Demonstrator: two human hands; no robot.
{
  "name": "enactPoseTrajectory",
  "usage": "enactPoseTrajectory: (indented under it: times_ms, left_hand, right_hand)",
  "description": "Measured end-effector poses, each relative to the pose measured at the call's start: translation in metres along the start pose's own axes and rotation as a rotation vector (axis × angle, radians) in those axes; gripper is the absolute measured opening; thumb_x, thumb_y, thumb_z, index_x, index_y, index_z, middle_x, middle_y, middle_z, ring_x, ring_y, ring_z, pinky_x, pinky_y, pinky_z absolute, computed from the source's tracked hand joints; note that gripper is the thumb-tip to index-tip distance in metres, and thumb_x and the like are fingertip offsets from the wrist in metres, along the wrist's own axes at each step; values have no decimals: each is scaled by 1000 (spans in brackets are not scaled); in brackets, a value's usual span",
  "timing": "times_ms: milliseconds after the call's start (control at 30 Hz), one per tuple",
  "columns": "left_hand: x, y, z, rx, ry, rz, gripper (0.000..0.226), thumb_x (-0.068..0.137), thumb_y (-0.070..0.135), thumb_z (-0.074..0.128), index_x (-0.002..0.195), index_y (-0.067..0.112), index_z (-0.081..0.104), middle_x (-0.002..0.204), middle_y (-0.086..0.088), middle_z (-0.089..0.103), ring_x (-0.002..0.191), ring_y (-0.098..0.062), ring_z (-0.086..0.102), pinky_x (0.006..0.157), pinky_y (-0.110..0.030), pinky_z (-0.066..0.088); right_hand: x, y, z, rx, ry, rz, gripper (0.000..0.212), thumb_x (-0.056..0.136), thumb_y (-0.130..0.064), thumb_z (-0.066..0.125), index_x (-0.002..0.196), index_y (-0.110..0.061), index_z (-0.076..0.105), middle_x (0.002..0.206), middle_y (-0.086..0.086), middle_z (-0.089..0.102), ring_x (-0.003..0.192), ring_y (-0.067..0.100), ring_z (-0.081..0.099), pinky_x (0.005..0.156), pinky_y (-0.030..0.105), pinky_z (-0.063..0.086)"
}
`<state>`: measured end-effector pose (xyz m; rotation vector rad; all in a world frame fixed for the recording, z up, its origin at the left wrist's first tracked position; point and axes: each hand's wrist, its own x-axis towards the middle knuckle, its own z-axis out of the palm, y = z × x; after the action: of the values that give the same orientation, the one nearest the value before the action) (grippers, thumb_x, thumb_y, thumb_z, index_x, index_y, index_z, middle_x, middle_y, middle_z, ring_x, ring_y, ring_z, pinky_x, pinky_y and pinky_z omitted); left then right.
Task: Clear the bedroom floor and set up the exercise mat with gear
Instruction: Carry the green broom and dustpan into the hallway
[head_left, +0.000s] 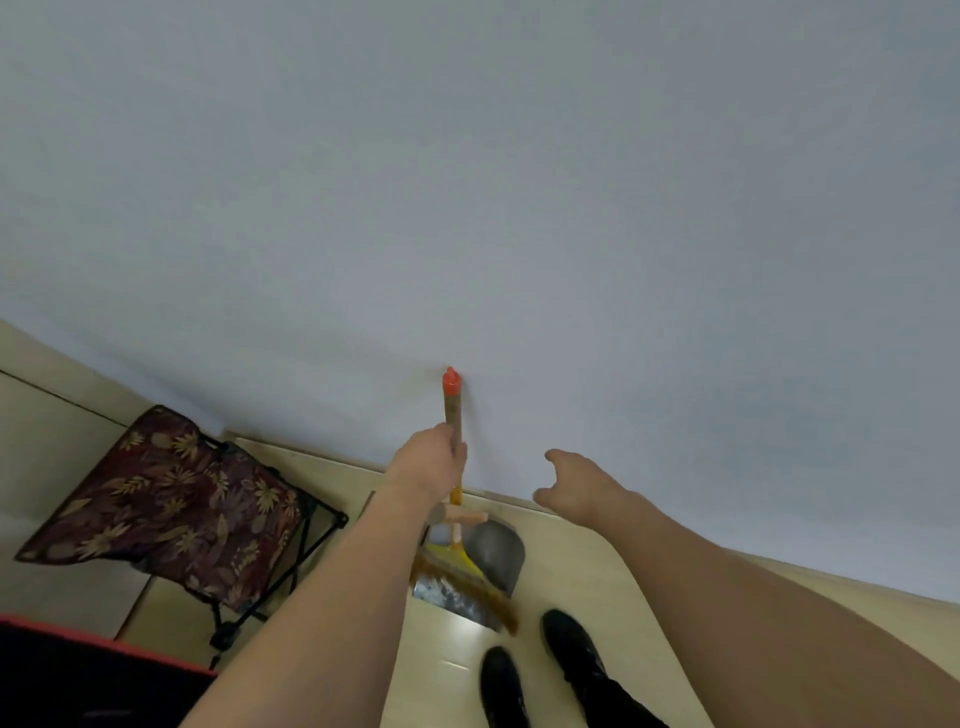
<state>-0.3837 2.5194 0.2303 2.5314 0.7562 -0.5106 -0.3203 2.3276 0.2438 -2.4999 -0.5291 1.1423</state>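
The left hand (426, 460), just below the middle of the frame, is wrapped around the broom (453, 415) handle. The handle stands nearly upright, and its orange cap, a little above the hand, lies against or very close to the pale wall (467, 182); whether it touches I cannot tell. Below the hand the yellow shaft runs down to brown bristles at lower centre, which lie over a grey dustpan (496, 551) on the floor (582, 582). The dustpan sits close to the wall's foot, its scoop pointing toward the bottom of the frame.

The right hand (571, 486), just right of the left one, holds nothing; its fingers are loosely spread and point toward the wall, apart from the broom.

At lower left stands a folding chair (171, 504) with a black frame and a dark red seat printed with leaves. A black surface with a red edge (93, 670) fills the bottom left corner; what it is cannot be told. Two black shoes (540, 670) stand on the tan tiles at bottom centre, just below the bristles.
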Motion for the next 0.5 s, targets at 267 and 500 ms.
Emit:
enactPoseTrajectory:
  times_ms: [267,500]
  left_hand:
    - [-36,71,8,216,12,312,40,103,33,37,132,8,50,136,-10,54,123,-28,53,101,-39,44]
    - [-73,190,55,318,-35,508,41,102,31,38,134,7,49,136,-11,53,124,-29,51,101,-38,43]
  right_hand:
    - [-82,51,-27,102,165,103,57,95,-24,52,145,-4,34,150,12,38,136,27,38,107,33,33]
    - [-153,156,-49,210,282,201,52,97,-25,50,143,-5,37,148,11,39,135,26,39,106,34,34]
